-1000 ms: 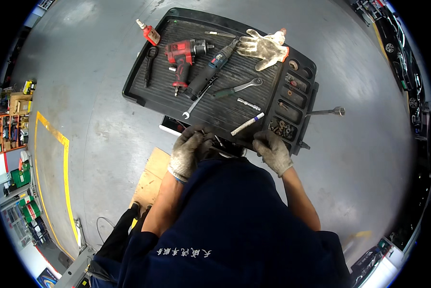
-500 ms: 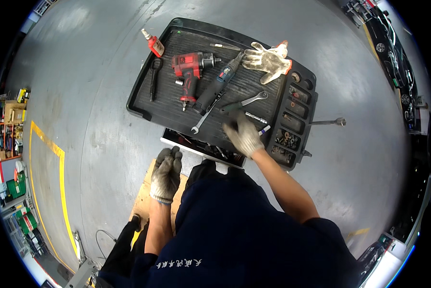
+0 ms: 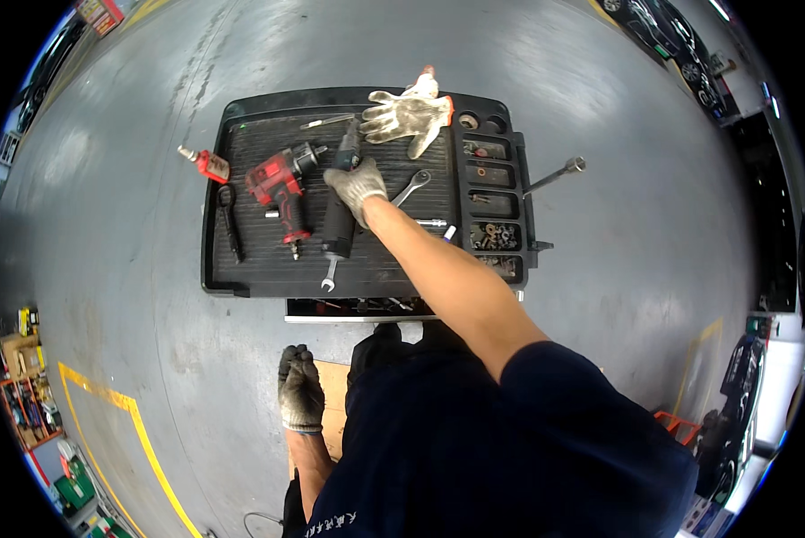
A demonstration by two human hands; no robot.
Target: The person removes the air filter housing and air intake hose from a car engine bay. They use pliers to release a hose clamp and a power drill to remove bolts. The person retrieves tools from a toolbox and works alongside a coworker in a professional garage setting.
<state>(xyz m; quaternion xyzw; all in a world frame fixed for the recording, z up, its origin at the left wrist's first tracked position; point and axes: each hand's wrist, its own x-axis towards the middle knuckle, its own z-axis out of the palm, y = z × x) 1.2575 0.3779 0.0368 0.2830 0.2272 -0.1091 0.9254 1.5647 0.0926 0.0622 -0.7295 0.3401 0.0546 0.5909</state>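
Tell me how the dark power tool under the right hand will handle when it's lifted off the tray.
The dark power tool looks rigid and probably heavy for its size, given its thick body. Lying flat on the ribbed tool tray, it seems unlikely to roll. The right hand wears a knit work glove, which should help the grip, though I cannot tell whether it has closed.

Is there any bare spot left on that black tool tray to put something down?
Yes. The ribbed mat of the black tray is bare along its near edge, left of the wrench, and at the far-left corner behind the red impact wrench. The middle is crowded: the right hand is on the black power tool, spare gloves behind. The small compartments are cluttered.
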